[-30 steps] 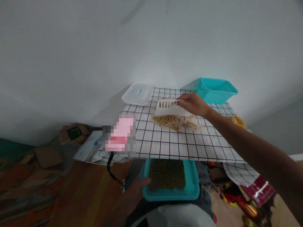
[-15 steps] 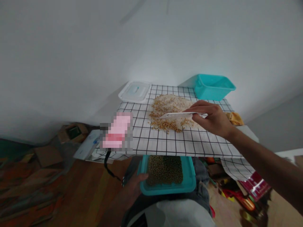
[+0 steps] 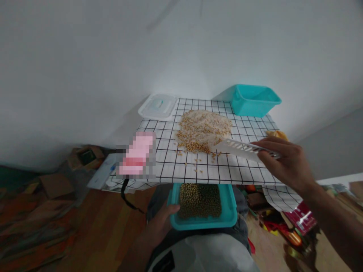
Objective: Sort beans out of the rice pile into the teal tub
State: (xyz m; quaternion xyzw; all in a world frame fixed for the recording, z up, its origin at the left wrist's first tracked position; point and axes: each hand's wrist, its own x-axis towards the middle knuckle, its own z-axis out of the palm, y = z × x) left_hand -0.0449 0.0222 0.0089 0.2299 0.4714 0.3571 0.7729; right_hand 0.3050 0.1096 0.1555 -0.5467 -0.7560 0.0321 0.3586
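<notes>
My left hand [image 3: 163,219] grips the left side of a turquoise plastic tub [image 3: 204,226], its thumb over the rim. The tub rests at my lap, just below the table edge. Inside lie dark green beans [image 3: 211,196] and, at the upper left, paler yellow beans [image 3: 189,193]. Pinched in my right hand [image 3: 283,160] is a flat white slotted plastic piece [image 3: 241,148], held over the right part of the table. Its left end reaches the lower right of a pile of yellow beans mixed with whitish grains [image 3: 205,126]. Several loose beans lie in front of the pile.
The table has a white checked cloth [image 3: 170,166]. At its back stand a white lid [image 3: 159,106] and a turquoise bin [image 3: 252,102]. A pixelated pink object [image 3: 137,153] is at the left edge, a yellow cloth [image 3: 277,135] at the right. Boxes lie on the floor.
My right hand has moved right and toward me with the white piece, away from the pile's middle. Paler beans now show in the tub, and loose beans lie near the table's front.
</notes>
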